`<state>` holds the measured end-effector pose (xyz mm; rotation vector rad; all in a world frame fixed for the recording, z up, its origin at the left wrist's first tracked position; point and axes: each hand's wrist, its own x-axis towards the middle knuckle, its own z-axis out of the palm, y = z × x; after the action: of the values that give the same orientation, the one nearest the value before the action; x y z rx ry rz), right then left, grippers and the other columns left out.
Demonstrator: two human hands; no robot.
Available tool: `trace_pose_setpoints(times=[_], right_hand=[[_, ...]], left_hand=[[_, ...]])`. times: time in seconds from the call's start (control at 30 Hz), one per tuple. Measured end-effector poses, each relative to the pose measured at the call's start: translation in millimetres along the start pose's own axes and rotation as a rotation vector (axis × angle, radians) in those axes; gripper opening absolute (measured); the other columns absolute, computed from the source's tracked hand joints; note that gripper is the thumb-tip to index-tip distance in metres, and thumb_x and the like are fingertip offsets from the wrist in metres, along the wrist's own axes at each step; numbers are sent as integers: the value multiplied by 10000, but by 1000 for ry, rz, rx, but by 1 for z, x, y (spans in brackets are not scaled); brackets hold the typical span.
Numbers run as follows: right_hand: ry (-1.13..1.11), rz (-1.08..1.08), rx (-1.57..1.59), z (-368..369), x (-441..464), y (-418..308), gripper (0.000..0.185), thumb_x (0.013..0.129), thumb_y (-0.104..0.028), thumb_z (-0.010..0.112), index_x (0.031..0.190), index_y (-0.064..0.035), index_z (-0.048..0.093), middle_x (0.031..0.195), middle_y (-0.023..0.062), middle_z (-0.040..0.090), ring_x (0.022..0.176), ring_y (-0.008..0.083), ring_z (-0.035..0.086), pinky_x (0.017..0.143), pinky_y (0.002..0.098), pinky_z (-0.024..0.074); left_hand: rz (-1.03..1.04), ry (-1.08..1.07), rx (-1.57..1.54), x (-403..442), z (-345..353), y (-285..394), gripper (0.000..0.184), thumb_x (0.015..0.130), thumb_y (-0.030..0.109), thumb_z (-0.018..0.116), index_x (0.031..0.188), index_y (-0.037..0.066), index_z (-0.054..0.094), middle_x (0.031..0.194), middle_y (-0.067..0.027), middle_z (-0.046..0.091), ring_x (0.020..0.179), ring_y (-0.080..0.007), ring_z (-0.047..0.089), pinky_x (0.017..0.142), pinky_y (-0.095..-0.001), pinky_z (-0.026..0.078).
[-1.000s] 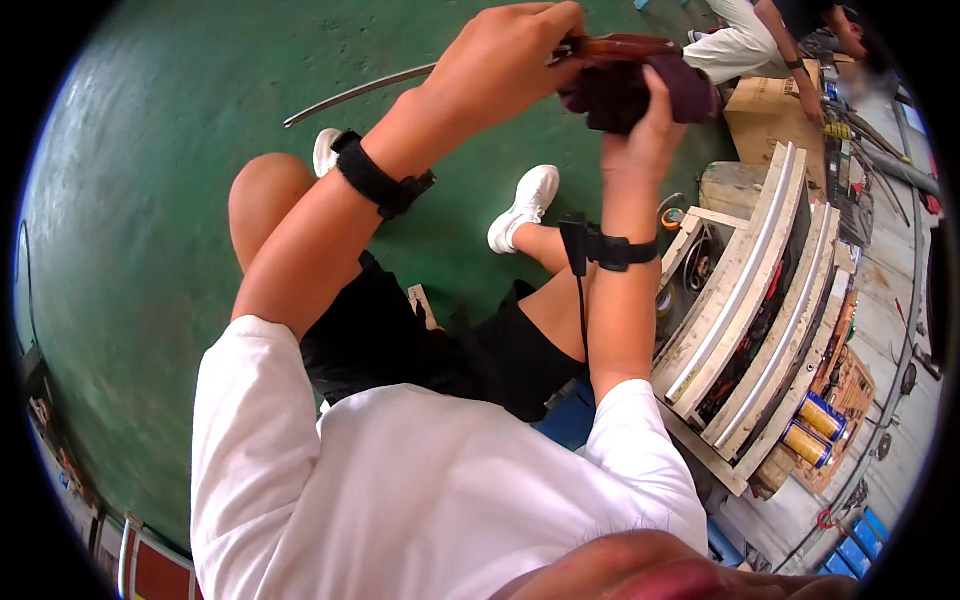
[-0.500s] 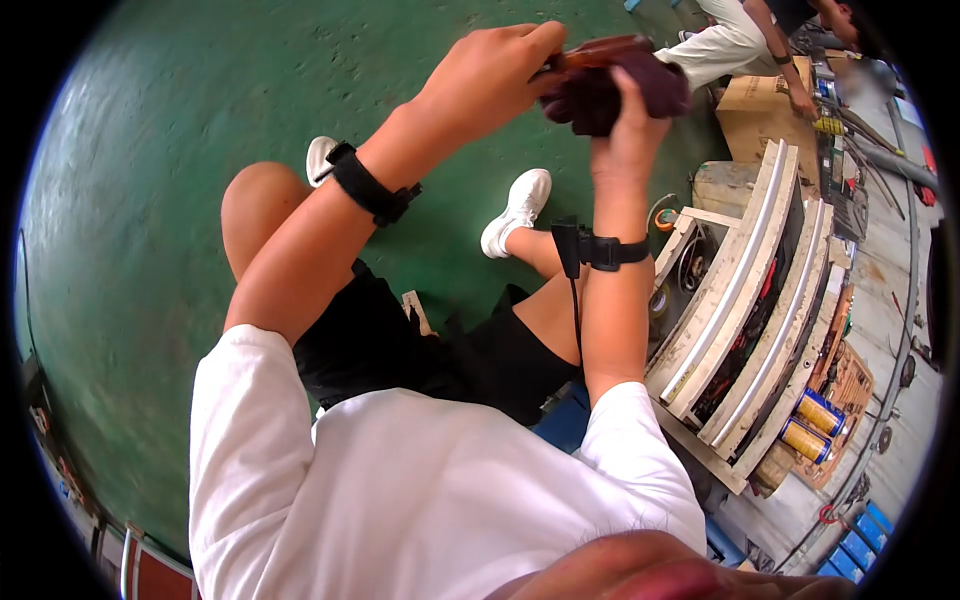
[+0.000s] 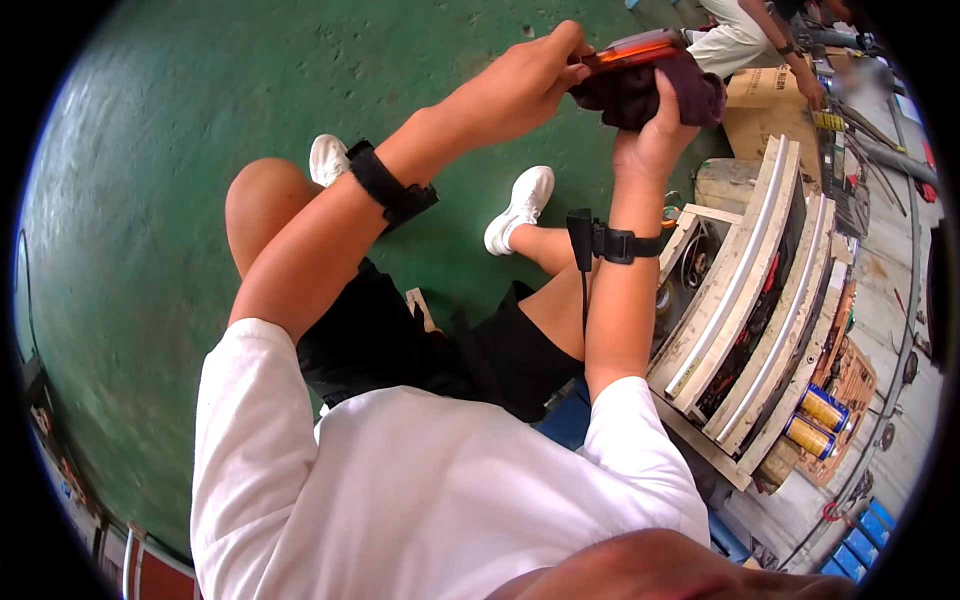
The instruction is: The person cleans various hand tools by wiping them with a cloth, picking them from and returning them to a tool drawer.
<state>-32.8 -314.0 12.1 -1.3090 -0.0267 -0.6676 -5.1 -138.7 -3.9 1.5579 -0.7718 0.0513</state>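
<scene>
My left hand (image 3: 535,75) pinches the left end of a long, glossy orange-red piece (image 3: 637,50) with a dark upper edge; its exact kind I cannot make out. Bunched under and around that piece is a dark maroon cloth (image 3: 640,92). My right hand (image 3: 655,135) is closed on the cloth from the near side, its thumb pressed up along the front and its other fingers hidden behind. Both hands are held out in front of me, above the green floor (image 3: 200,100).
To the right stands a worn cream drawer cabinet (image 3: 745,290). Beyond it is a grey workbench (image 3: 885,300) with two blue-and-yellow cans (image 3: 818,420) and tools. A cardboard box (image 3: 765,110) is at the upper right, where another person's hand (image 3: 808,85) reaches over the bench.
Both my hands have shifted to the right with the glossy piece and the cloth. The piece has turned a little, showing more of its bright orange side.
</scene>
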Motion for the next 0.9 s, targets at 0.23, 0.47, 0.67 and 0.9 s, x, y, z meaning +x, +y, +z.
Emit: trace_pose_setpoints(times=[0.23, 0.47, 0.67, 0.9], right_hand=[[-92, 57, -138, 5, -9, 8, 564, 751, -17, 816, 1225, -17, 511, 1142, 57, 618, 1037, 141, 600, 958, 313, 487], [-42, -7, -161, -12, 3, 0, 514, 764, -17, 777, 1210, -16, 523, 1138, 59, 627, 1041, 160, 610, 962, 320, 490], [60, 71, 44, -2, -1, -6, 517, 795, 10, 742, 1255, -33, 509, 1188, 55, 602, 1064, 170, 606, 950, 353, 525], [-193, -20, -251, 4, -10, 5, 541, 780, 25, 773, 1255, -22, 519, 1168, 63, 610, 1051, 154, 606, 963, 302, 480]], left_hand=[[41, 8, 6, 1, -7, 1, 170, 980, 72, 571, 1076, -4, 452, 935, -230, 661, 857, -445, 621, 707, -473, 496], [-18, -48, -83, 0, -4, 9, 209, 979, 97, 620, 1055, -16, 461, 1037, -196, 700, 905, -303, 691, 793, -407, 536], [-70, -128, -62, -6, 1, 9, 228, 936, 82, 681, 1049, -5, 504, 990, -162, 718, 899, -268, 708, 776, -383, 551], [-107, 44, -58, -5, 1, -6, 261, 896, 67, 708, 1037, -4, 501, 946, -170, 722, 906, -313, 717, 764, -383, 556]])
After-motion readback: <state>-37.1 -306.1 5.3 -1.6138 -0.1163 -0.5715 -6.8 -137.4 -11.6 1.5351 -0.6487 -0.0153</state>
